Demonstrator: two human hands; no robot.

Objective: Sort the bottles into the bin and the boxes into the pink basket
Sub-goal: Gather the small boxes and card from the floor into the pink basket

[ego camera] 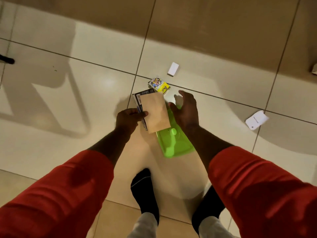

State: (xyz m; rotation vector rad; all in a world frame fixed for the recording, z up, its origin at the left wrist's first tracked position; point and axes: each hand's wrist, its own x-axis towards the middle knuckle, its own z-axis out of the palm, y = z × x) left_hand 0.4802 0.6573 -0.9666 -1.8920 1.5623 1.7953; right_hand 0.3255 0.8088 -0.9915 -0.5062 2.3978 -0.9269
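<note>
My left hand [127, 119] grips two flat boxes together above the tiled floor: a plain tan box [157, 112] on top and a black box with a barcode [139, 100] under it. My right hand [186, 109] hovers open, fingers spread, just right of them, over a bright green plastic item [173, 145] lying on the floor. A yellow box with a colourful print [159, 85] lies beyond my hands. Farther off lies a small white box [173, 69], and a white box with small print [256, 120] lies at the right. No bin or pink basket is in view.
Cream floor tiles with dark grout lines fill the view. My feet in black socks [145, 191] stand below the hands. A dark object [6, 59] pokes in at the left edge, and a brown corner [314, 69] shows at the right edge.
</note>
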